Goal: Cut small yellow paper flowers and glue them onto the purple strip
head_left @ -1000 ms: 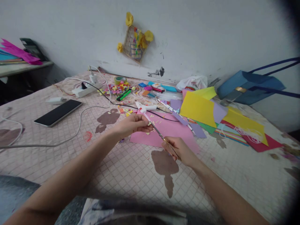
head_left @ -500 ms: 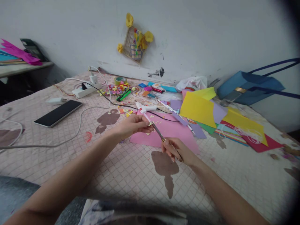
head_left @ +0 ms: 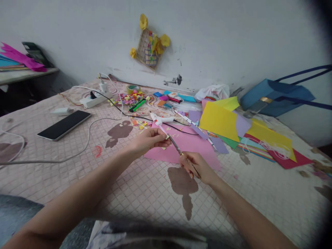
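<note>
My right hand [head_left: 193, 164] is closed round the handles of a pair of scissors [head_left: 175, 144], whose metal blades point up and to the left. The tips of the blades reach my left hand [head_left: 153, 140]. Its thumb and fingers are pinched on a small pale yellow paper piece [head_left: 167, 137], mostly hidden by the fingertips. Under both hands a pink paper sheet [head_left: 186, 147] lies on the table with small paper scraps on it. A white glue gun [head_left: 162, 119] rests just beyond my left hand.
To the left lie a phone [head_left: 64, 125] and a power strip [head_left: 95, 99] with cables. Behind are a green cutter [head_left: 137, 105], a tape roll [head_left: 133, 89] and colourful paper bits [head_left: 127, 99]. Yellow sheets [head_left: 220, 119], white string [head_left: 276, 149] and a blue bag [head_left: 275, 98] are at right.
My left hand has shifted slightly to the right, nearer the scissor blades. The scissors and my right hand have barely moved.
</note>
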